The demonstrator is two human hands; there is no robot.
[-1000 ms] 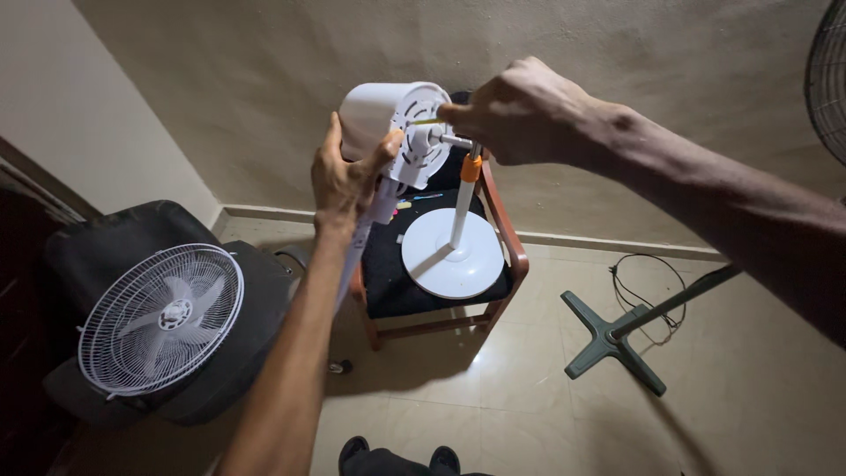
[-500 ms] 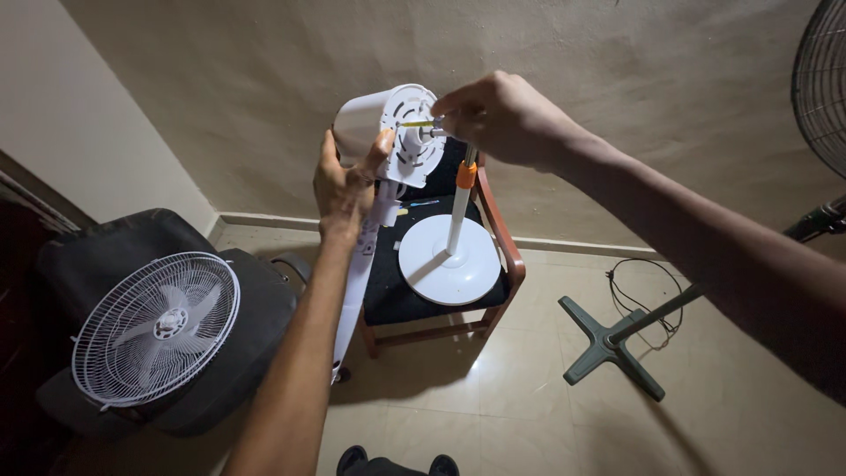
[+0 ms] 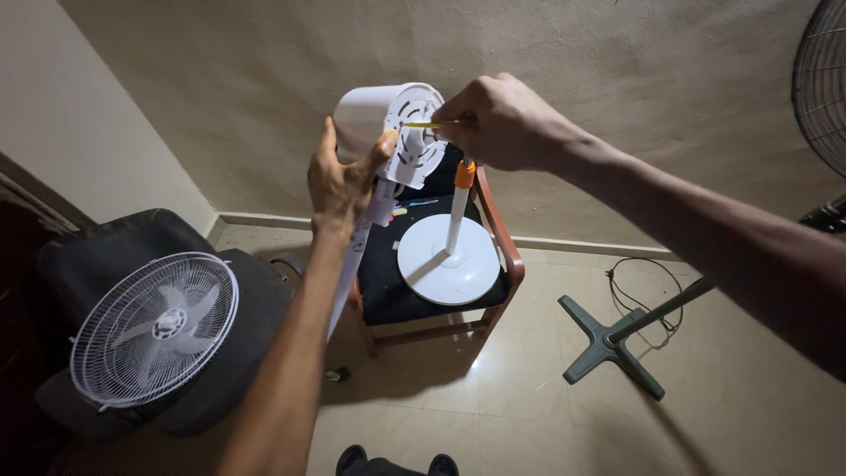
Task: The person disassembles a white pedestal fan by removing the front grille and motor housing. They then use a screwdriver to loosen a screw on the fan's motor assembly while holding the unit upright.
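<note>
You held the white fan motor housing (image 3: 388,132) raised above the chair (image 3: 502,256) with your left hand (image 3: 339,181) clasped on it, while your right hand (image 3: 498,123) pinched a yellow-handled screwdriver (image 3: 423,125) against its face; guard (image 3: 154,328) and base (image 3: 448,260) lay unattached.

A plain room at home, used as a makeshift fan repair corner

Bare plaster wall (image 3: 617,106) and glossy tiled floor (image 3: 529,388); a wooden chair (image 3: 502,256) serves as workbench, with a white fan cage (image 3: 154,328) left, a cross-shaped stand base (image 3: 608,345) and another fan (image 3: 824,79) right.
</note>
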